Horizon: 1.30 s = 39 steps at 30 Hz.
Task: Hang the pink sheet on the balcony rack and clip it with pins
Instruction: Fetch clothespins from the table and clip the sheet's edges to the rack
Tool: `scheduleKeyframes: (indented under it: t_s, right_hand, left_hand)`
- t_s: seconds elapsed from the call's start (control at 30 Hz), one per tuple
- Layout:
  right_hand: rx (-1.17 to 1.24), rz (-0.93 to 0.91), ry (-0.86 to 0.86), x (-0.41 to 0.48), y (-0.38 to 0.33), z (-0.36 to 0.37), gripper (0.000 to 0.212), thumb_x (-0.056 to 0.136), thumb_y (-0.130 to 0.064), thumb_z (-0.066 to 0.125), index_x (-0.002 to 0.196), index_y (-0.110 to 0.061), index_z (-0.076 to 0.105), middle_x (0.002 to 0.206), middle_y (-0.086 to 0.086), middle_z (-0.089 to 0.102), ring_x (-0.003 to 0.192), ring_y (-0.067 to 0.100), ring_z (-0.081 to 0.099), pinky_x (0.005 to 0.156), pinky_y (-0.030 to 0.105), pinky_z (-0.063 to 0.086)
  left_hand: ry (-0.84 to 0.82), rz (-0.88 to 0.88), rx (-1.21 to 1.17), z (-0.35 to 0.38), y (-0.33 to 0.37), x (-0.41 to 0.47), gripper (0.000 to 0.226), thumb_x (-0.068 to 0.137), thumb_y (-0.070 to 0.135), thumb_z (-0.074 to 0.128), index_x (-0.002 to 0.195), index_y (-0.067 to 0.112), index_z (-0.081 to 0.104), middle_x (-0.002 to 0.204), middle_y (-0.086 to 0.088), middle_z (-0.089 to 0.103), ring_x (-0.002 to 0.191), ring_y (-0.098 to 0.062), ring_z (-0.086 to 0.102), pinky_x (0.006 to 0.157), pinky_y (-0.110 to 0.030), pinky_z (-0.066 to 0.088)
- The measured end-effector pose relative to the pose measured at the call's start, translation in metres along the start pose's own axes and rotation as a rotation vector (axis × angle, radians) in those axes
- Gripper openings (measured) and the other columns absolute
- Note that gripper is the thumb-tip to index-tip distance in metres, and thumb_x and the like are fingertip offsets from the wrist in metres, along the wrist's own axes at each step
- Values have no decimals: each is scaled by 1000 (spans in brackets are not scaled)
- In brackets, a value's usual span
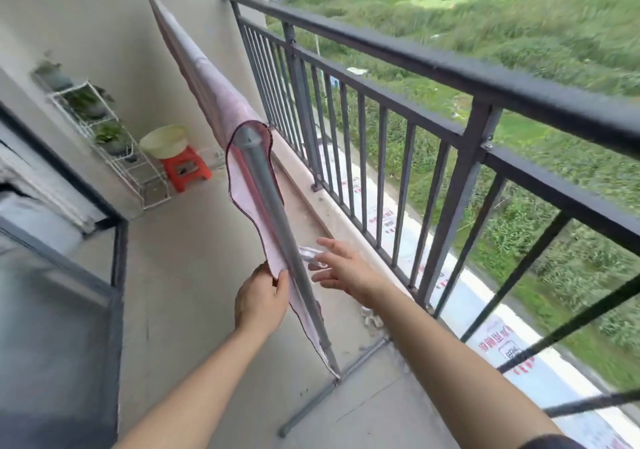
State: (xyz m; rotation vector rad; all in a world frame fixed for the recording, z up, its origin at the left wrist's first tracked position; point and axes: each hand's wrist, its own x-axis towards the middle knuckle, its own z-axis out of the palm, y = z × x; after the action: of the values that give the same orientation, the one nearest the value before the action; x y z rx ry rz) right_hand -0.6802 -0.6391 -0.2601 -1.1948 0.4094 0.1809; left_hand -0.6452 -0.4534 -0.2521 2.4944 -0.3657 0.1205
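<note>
The pink sheet (207, 81) is draped over the top bar of the grey balcony rack, running away toward the wall. Its near edge hangs down beside the rack's grey upright pole (266, 202). My left hand (261, 298) pinches that hanging edge low on the left of the pole. My right hand (341, 268) is just right of the pole with fingers spread, close to a blurred clear object that I cannot identify. No pins can be made out on the sheet.
The dark metal railing (433, 64) runs along the right, with a low concrete ledge (311, 192) below it. The rack's base bar (332, 386) lies on the floor. Farther back stand an orange stool (187, 169) with a pale basin (164, 142) and a white plant shelf (100, 126).
</note>
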Motion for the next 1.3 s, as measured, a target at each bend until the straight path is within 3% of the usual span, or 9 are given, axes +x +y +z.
scheduleKeyframes:
  t_s: [0.1, 0.2, 0.37, 0.5, 0.67, 0.8, 0.87, 1.13, 1.3]
  right_hand:
    - [-140, 18, -156, 1, -5, 3, 37, 74, -19, 65, 111, -17, 65, 83, 6, 62, 70, 14, 61, 63, 20, 53]
    - [-176, 70, -59, 6, -12, 6, 53, 66, -19, 55, 113, 5, 62, 70, 1, 46, 53, 11, 48, 52, 21, 42]
    - [-70, -39, -155, 12, -31, 11, 39, 71, -21, 66, 111, -22, 67, 64, -5, 37, 54, 12, 32, 52, 24, 28]
    - [-293, -183, -21, 9, -37, 8, 27, 71, -36, 76, 90, -16, 75, 70, -2, 52, 60, 14, 40, 58, 28, 35]
    - [-366, -319, 138, -3, -39, -9, 29, 85, -34, 73, 91, -7, 68, 56, -13, 48, 47, 4, 38, 48, 21, 31]
    - [-420, -309, 65, -21, -35, -19, 17, 89, -26, 74, 91, -10, 70, 59, -9, 50, 50, 7, 38, 51, 23, 32]
    - [-391, -268, -8, -32, -26, -18, 11, 88, -27, 75, 88, -17, 72, 63, -6, 50, 56, 10, 40, 55, 25, 35]
    - [-311, -219, 57, -54, -18, 6, 5, 88, -22, 75, 86, -19, 71, 58, -11, 53, 57, 12, 39, 55, 26, 31]
    - [-328, -233, 97, -63, -19, 15, 10, 87, -23, 76, 88, -14, 73, 57, -9, 47, 54, 10, 36, 50, 23, 28]
  left_hand:
    - [-4, -18, -6, 0, 3, 0, 27, 93, 34, 53, 70, 25, 44, 70, -7, 65, 72, -35, 60, 58, -31, 37]
    - [-2, -31, 25, 0, 2, 1, 39, 93, 36, 53, 60, 27, 33, 57, -2, 56, 65, -36, 59, 55, -29, 30]
    - [2, -27, 37, -3, 3, 1, 37, 93, 37, 53, 62, 30, 35, 51, 8, 47, 56, -27, 46, 54, -29, 29]
    - [-23, -4, 25, -4, 3, 2, 22, 93, 37, 50, 81, 19, 52, 64, -2, 60, 67, -34, 57, 56, -34, 42]
    - [-3, -7, -14, -3, 10, 2, 22, 93, 32, 52, 85, 12, 46, 66, -10, 59, 70, -38, 58, 61, -40, 48]
    - [27, -25, -78, -1, 13, 2, 31, 90, 28, 58, 70, 26, 34, 57, 4, 49, 62, -33, 52, 54, -33, 35]
    - [-18, -3, -95, 1, 10, 1, 19, 87, 29, 61, 79, 25, 43, 64, 1, 57, 68, -34, 59, 56, -31, 39]
    - [-132, 129, 294, 24, 6, -11, 68, 67, 90, 34, 78, 27, 58, 77, 8, 68, 74, -23, 68, 63, -28, 51]
    - [-195, 221, 456, 29, 20, -4, 50, 93, 54, 34, 91, 17, 69, 81, -6, 72, 77, -31, 69, 59, -30, 37]
